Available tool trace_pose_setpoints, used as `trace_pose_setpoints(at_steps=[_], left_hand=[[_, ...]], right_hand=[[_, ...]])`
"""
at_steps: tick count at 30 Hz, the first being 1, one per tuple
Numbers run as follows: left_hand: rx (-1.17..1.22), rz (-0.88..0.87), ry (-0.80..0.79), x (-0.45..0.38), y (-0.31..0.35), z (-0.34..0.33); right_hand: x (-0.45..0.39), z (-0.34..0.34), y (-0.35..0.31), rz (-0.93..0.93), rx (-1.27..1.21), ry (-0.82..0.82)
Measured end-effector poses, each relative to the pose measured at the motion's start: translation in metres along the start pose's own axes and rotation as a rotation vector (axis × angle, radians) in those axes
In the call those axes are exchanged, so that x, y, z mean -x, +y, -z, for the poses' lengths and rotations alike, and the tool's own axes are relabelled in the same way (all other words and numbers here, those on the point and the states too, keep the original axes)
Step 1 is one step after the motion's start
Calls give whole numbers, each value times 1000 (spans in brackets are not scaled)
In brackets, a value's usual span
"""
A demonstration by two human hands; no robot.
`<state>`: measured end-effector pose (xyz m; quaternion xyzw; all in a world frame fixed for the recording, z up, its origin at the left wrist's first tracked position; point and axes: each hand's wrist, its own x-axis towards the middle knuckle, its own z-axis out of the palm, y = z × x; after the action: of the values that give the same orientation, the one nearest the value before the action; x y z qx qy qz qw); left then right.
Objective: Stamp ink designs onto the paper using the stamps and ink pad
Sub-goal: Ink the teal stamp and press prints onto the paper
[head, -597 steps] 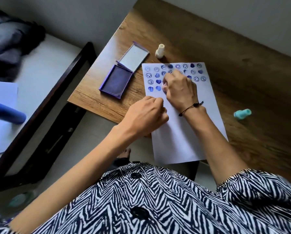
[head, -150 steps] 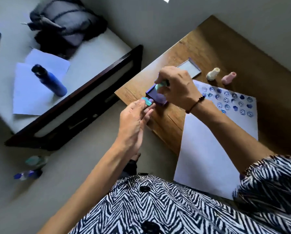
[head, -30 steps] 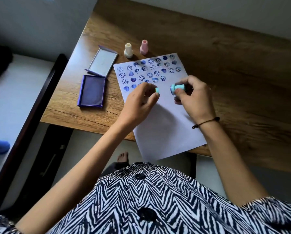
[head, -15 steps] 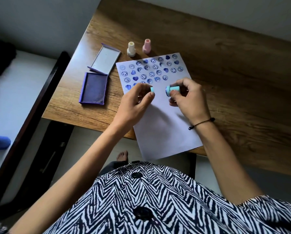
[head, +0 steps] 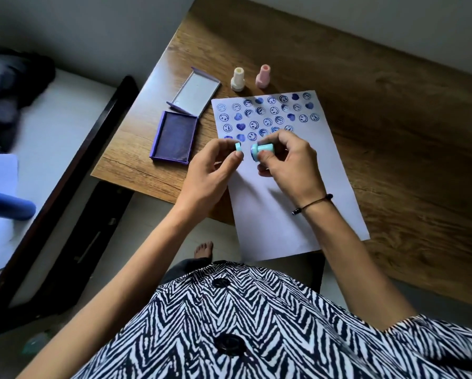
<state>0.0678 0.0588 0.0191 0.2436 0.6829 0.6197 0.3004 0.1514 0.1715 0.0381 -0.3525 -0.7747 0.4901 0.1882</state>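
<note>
Your right hand (head: 289, 162) is closed on the teal stamp (head: 262, 149), held sideways over the paper, inked face pointing to 9 o'clock; your left hand (head: 215, 165) pinches the small teal cap (head: 238, 146) between thumb and fingertip, just beside the stamp face, not touching; paper (head: 289, 203) lies under both hands on the desk (head: 393, 127), rows of blue smileys and hearts filling its 12 o'clock end; ink pad (head: 174, 138) open at 9 o'clock of the paper, lid (head: 196, 92) flipped back behind it; cream stamp (head: 238, 79) and pink stamp (head: 263, 76) upright at 12 o'clock off the paper edge.

Step looks like capping or uncapping, can't tell which; if stamping, park the cap, turn the face down, press straight in the gap at the 3 o'clock end of the lowest row, lift without sliding; pin the sheet with your free hand.

Versus half a second ago: same grips, cap and stamp about as close; five seconds ago the stamp was on the ink pad; twenty seconds ago it lay at 3 o'clock on the desk and no pink stamp stood there.
</note>
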Motion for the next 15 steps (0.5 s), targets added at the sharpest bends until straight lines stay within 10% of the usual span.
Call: trace_pose_setpoints(at_steps=[15], left_hand=[[115, 45, 272, 27, -1, 39]], right_hand=[[-2, -50, -41, 235, 121, -197]])
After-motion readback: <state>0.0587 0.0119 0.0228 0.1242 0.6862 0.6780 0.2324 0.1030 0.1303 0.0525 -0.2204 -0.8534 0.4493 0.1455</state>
